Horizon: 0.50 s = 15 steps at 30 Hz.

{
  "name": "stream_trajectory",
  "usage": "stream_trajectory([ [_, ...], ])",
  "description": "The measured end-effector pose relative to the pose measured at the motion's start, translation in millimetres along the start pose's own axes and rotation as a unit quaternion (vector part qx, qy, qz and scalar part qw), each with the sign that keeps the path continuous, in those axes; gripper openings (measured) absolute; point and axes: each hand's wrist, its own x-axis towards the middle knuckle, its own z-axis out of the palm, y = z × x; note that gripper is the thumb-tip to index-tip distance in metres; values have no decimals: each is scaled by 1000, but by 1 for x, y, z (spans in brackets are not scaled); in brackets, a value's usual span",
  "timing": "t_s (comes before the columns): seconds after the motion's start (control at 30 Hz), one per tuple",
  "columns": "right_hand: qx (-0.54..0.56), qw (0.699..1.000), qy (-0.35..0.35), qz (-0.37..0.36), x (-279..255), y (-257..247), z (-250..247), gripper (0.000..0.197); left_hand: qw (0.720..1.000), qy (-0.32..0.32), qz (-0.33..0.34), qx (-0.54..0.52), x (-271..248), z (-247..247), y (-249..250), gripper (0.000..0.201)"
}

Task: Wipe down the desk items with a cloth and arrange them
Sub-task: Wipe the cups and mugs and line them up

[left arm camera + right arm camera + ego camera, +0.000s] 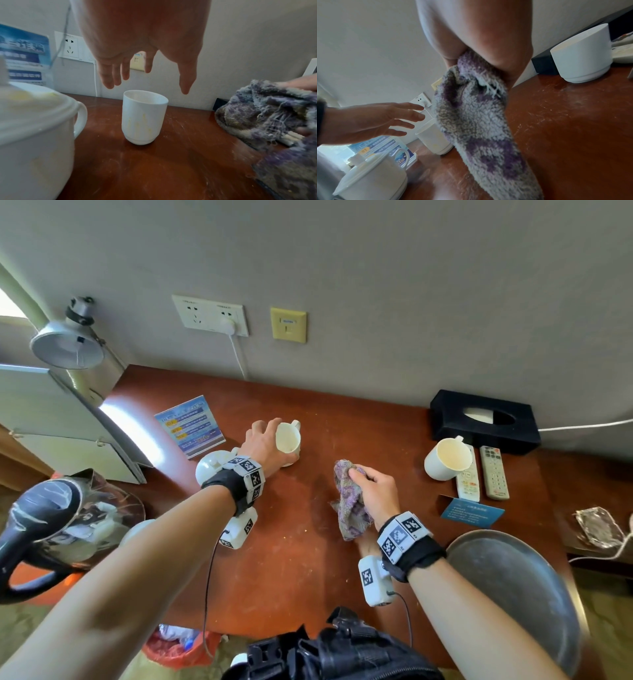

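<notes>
- The blue leaflet stand (385, 150) shows a yellow "01" tag.
- Its other print is too blurred to read.
- Wristband (402, 534) squares bear coded patterns.

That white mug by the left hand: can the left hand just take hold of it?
Probably yes. The left hand hangs open just above the white mug, fingers spread, nothing between them. The lidded cup and the cloth stand clear on either side.

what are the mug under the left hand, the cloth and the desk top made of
Mug: likely glazed ceramic, smooth white, yellowish drip stains.
Cloth: terry-type fabric, looped fuzzy pile, frayed threads, purple and grey.
Desk top: reddish-brown wood or veneer, glossy finish with fine scratches.
</notes>
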Motion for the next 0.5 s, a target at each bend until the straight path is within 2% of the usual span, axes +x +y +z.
stream_trajectory([
  [0.3,-18,1000,6,13,15,5,-10,30,999,-47,-21,-2,29,14,3,86],
  [0.5,-23,999,19,20,20,11,-22,32,998,-30,-35,47,34,19,9,83],
])
